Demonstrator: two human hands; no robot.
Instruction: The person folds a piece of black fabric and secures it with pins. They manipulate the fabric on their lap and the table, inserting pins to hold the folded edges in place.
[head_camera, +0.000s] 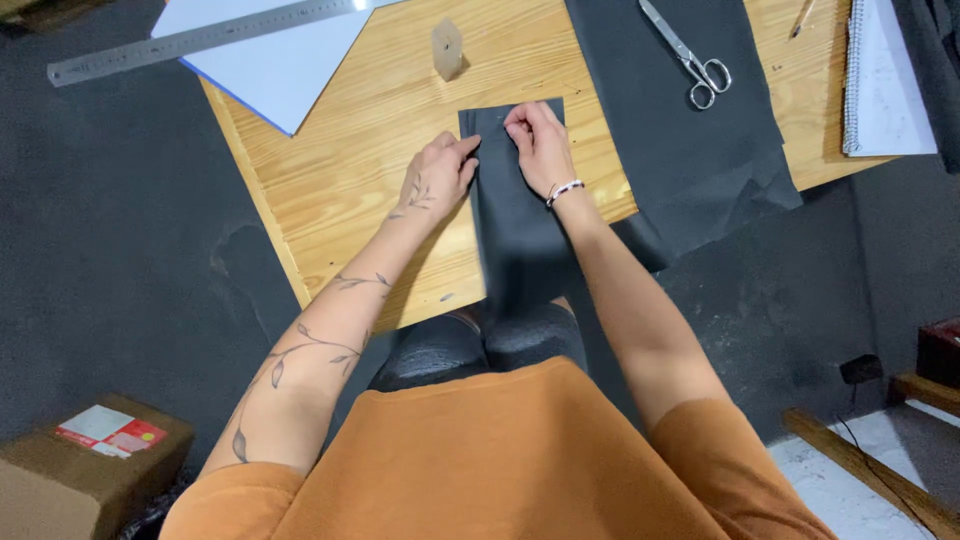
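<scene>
Just below the small pale block (447, 48) on the wooden table (340, 150), the left hand (438, 178) and right hand (540, 145) pinch the top edge of a narrow dark fabric strip (515, 225), which probably should be held flat and even, while its lower end hangs hidden past the table edge.
</scene>
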